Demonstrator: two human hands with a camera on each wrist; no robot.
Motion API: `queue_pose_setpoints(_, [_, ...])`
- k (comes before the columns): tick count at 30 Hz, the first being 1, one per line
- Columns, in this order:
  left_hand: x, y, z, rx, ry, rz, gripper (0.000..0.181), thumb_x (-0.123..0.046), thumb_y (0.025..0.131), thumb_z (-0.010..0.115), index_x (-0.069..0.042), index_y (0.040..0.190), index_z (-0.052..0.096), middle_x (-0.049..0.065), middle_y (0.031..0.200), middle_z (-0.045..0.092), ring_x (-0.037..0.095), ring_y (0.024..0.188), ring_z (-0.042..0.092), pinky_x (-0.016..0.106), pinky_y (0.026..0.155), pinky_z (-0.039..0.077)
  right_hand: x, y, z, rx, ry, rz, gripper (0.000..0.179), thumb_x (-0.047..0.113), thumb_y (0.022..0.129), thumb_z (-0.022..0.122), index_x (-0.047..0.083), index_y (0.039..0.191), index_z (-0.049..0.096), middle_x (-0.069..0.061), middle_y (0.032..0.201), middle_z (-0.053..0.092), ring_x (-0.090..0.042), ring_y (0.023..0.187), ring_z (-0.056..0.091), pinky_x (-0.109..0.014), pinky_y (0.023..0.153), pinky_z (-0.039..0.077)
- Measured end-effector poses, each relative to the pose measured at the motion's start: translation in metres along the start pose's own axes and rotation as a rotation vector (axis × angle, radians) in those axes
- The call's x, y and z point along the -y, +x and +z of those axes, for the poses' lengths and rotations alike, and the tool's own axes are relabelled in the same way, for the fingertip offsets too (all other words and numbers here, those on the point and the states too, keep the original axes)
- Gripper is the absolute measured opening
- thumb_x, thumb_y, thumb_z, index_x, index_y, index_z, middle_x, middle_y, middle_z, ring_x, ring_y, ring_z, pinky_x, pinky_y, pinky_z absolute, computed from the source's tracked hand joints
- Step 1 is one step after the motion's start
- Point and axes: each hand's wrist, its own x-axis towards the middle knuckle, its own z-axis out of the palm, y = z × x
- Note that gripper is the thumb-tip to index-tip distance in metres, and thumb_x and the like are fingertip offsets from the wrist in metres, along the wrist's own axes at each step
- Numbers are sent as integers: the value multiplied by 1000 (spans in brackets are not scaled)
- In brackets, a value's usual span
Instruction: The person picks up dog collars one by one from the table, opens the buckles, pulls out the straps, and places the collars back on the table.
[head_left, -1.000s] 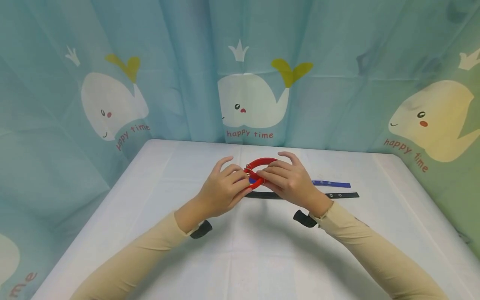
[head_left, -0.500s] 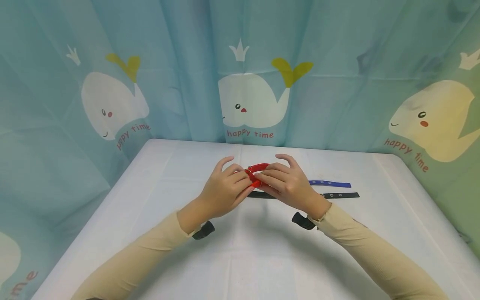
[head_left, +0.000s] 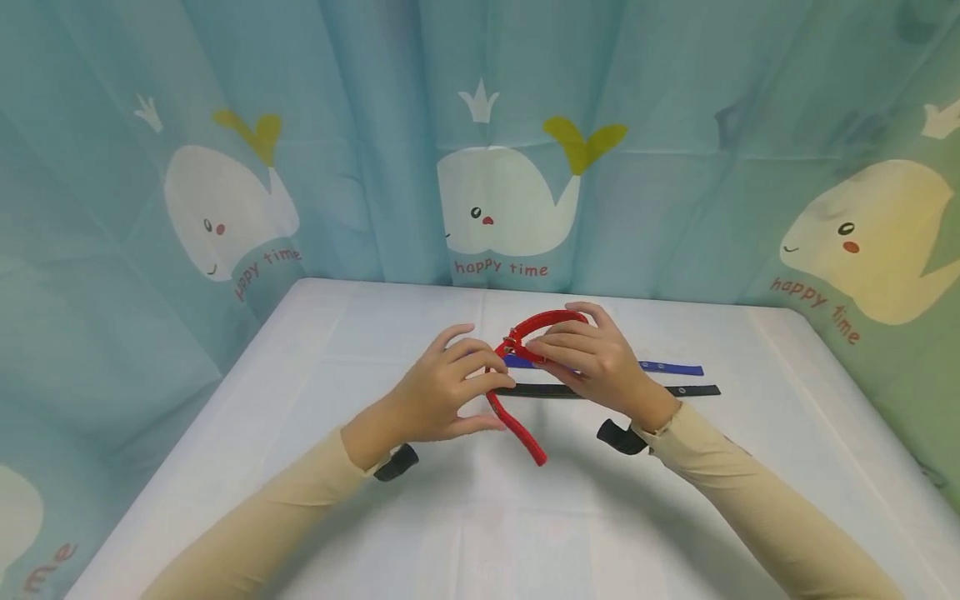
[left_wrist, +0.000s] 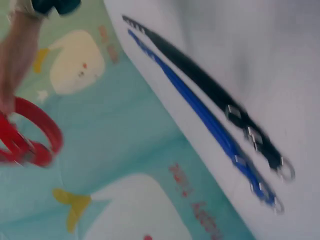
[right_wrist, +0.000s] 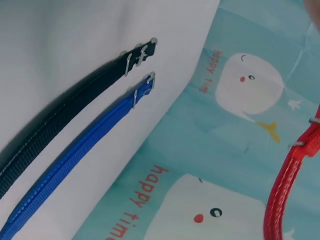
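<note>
A red collar point(head_left: 551, 318) with metal buckle hardware is bent into a loop above the table. My right hand point(head_left: 592, 358) pinches the loop from the right. Its loose tail hangs down past my left hand point(head_left: 450, 387), whose fingers are spread beside the strap, thumb apart from them. Whether those fingertips touch the strap I cannot tell. In the left wrist view the red collar point(left_wrist: 42, 120) is blurred at the left edge. In the right wrist view a stretch of the red collar point(right_wrist: 282, 200) shows, with metal loops near the right edge.
Beneath the hands, a black collar point(left_wrist: 200, 75) and a blue collar point(left_wrist: 200, 110) lie side by side on the white table point(head_left: 510, 517). Both have metal buckles and rings at one end. A whale-print curtain point(head_left: 375, 167) stands behind the table.
The left hand has spread its fingers and thumb, and the red collar's tail now hangs down in view. The right hand has shifted slightly right, carrying the loop.
</note>
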Motion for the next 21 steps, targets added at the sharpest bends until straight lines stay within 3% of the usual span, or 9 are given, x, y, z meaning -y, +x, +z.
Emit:
queue_pose_setpoints(2, [7, -1, 2, -8, -25, 30, 59, -51, 66, 79, -15, 110, 65, 2, 106, 64, 18, 104, 55, 49, 102, 39, 3, 1, -1, -7, 23, -18, 31, 32, 91, 60, 5, 95, 74, -9, 86, 74, -23, 82, 70, -48, 91, 48])
queue_pose_setpoints(5, [18, -2, 6, -27, -17, 35, 66, -43, 64, 84, -13, 118, 60, 6, 115, 60, 20, 109, 53, 47, 102, 41, 7, 0, 0, -40, 70, -65, 33, 31, 93, 57, 4, 93, 74, -9, 84, 74, -22, 79, 70, -45, 93, 47])
queue_pose_setpoints(10, [26, 2, 9, -23, 29, 45, 45, -24, 68, 84, -14, 108, 66, 5, 114, 65, 21, 111, 58, 45, 102, 43, 14, 1, 2, -54, 150, -140, 26, 27, 92, 59, 5, 89, 74, -7, 83, 74, -19, 79, 69, -44, 91, 46])
queue_pose_setpoints(14, [25, 3, 6, 31, 94, 67, 31, -25, 71, 82, -16, 99, 70, 0, 97, 71, 17, 101, 64, 47, 102, 42, 12, 2, -6, 110, 142, -108, 18, 19, 79, 76, 7, 92, 74, -5, 86, 74, -20, 86, 68, -48, 87, 48])
queue_pose_setpoints(17, [21, 2, 3, 101, 131, 34, 32, -29, 72, 81, -17, 100, 71, -2, 90, 72, 15, 92, 65, 48, 101, 43, 9, 3, -14, 265, 124, -30, 32, 8, 66, 84, 9, 96, 74, -3, 90, 74, -20, 91, 67, -49, 88, 48])
queue_pose_setpoints(19, [18, 1, 3, 145, 147, -4, 33, -31, 73, 80, -17, 101, 71, -2, 89, 72, 14, 89, 64, 49, 100, 43, 11, 4, -16, 313, 128, 37, 35, 6, 66, 83, 9, 99, 73, -2, 92, 74, -19, 92, 66, -46, 89, 48])
queue_pose_setpoints(21, [14, 1, 4, 171, 164, -35, 31, -32, 76, 78, -16, 101, 70, -2, 89, 72, 14, 87, 64, 49, 100, 43, 15, 6, -16, 313, 128, 95, 33, 11, 70, 81, 9, 102, 72, -1, 92, 73, -18, 92, 65, -44, 90, 47])
